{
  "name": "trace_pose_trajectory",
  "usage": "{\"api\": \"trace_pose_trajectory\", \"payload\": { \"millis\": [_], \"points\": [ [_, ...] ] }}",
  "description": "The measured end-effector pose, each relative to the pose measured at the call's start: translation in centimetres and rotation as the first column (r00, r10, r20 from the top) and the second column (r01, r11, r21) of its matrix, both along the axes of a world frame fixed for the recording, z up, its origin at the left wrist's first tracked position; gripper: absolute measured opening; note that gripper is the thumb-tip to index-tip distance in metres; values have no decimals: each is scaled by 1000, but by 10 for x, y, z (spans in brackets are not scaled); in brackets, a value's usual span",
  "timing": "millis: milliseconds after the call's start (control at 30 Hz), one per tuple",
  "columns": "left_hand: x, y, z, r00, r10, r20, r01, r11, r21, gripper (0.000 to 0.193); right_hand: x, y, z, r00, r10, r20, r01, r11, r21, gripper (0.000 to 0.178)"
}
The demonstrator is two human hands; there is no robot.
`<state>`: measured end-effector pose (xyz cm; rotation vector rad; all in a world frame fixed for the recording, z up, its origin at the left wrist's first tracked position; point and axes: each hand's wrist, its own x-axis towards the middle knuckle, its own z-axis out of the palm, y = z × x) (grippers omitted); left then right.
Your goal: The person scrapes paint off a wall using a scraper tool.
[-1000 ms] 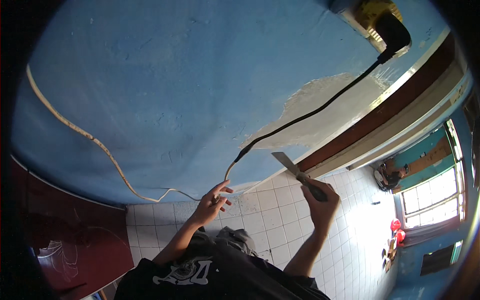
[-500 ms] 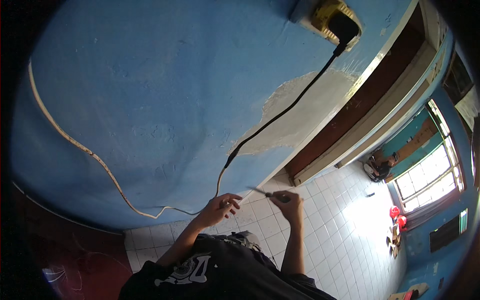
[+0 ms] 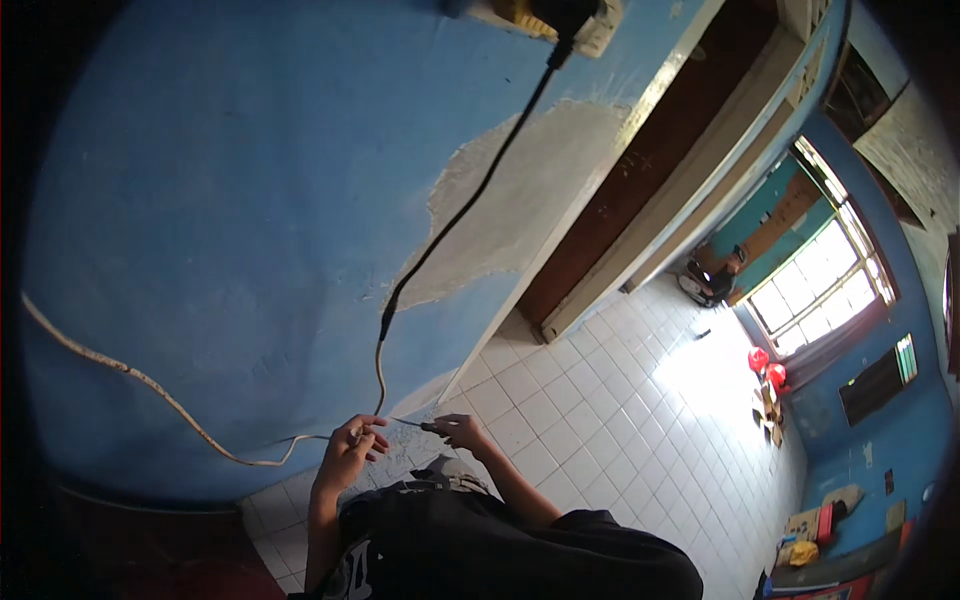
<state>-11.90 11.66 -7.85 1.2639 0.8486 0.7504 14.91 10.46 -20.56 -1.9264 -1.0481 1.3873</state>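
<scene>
Blue wall (image 3: 230, 220) behind: below its grey patch (image 3: 520, 190), left hand (image 3: 350, 455) pinches the wire (image 3: 378, 375); right hand (image 3: 458, 432), arm bent, grips a blade (image 3: 408, 423) pointing at it.

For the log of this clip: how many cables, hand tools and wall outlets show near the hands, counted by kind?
Cables: 2, a black cable running down from the outlet toward the left hand, and a pale cable sagging across the blue wall.
Hand tools: 1, a thin bladed tool in the right hand.
Wall outlets: 1, the outlet box at the top.
Total: 4.
</scene>
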Motion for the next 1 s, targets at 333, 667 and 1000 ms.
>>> {"api": "trace_pose_trajectory", "payload": {
  "millis": [333,667,1000],
  "points": [
    [10,11,0,992,-106,-62,106,994,-5,21,5,-12,43,938,-17,-347,47,996,78,39],
    [33,21,-9,968,-230,-101,220,971,-99,23,12,1,184,963,-168,211,-76,580,811,12],
    [66,40,45,950,-274,-149,287,955,74,23,9,54,237,790,612,35,-229,242,943,40]
  ]
}}
